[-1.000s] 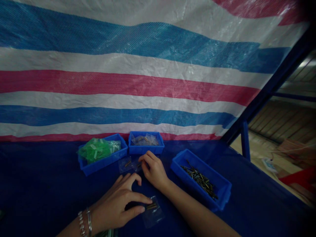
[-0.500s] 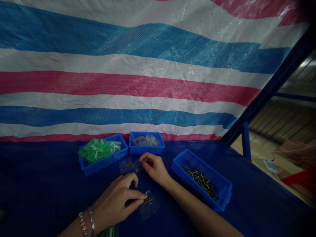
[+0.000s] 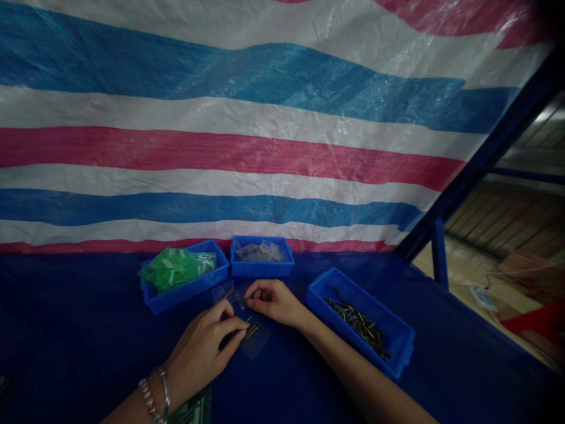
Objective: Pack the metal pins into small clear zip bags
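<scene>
My left hand (image 3: 209, 341), with bracelets at the wrist, pinches the edge of a small clear bag (image 3: 257, 343) that has thin brass-coloured pieces in it. Just beyond it to the right, my right hand (image 3: 273, 301) has thumb and forefinger closed at the edge of another clear bag (image 3: 239, 297), partly hidden by the fingers. One more clear bag with brass-coloured pieces (image 3: 229, 291) lies on the table behind my left hand. To the right of my right forearm stands a blue bin (image 3: 399, 353) holding loose thin metal pieces (image 3: 359, 321).
At the back left, a blue bin (image 3: 189, 290) holds green and clear bags. Beside it, a smaller blue bin (image 3: 262, 269) contains clear bags. Behind the blue table (image 3: 88, 330) hangs a striped sheet (image 3: 220, 153). A green packet (image 3: 194, 411) lies at the near edge.
My left hand has moved away from me and slightly left, bringing its small bag closer to the other bags. My right hand has shifted slightly left and nearer, its fingers still together.
</scene>
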`<state>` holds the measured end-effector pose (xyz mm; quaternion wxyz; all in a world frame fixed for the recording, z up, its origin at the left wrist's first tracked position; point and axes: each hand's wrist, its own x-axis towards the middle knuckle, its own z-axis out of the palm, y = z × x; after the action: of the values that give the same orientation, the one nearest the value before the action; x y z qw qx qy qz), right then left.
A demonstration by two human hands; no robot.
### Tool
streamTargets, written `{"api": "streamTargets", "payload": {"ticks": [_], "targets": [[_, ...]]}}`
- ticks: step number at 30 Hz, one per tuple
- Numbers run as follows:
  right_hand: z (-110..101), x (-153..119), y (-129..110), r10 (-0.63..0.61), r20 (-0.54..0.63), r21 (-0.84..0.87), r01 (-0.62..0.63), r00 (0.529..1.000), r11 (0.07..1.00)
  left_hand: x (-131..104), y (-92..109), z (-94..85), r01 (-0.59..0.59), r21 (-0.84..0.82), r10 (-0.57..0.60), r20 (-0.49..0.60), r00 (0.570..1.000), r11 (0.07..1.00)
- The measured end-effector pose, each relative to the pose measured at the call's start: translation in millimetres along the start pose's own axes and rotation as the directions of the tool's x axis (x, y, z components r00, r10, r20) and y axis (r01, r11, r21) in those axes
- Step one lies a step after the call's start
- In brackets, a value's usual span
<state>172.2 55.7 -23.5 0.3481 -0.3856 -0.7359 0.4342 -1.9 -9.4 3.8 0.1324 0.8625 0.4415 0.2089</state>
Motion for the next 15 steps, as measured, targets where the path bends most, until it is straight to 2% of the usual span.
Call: {"api": "streamTargets", "payload": {"ticks": [7,15], "targets": [[0.0,-2.7,-6.7,-0.015,0.077,-0.054,0.019,0.997,0.998,0.1,-1.3,2.4,0.067,0.032,-0.066,-0.033,0.997,0.997],[0.0,-4.1,-9.0,-0.044,0.081,-0.126,0.054,0.996,0.991,0.6,-2.1,2.7,0.082,0.053,-0.081,-0.018,0.997,0.995]]}}
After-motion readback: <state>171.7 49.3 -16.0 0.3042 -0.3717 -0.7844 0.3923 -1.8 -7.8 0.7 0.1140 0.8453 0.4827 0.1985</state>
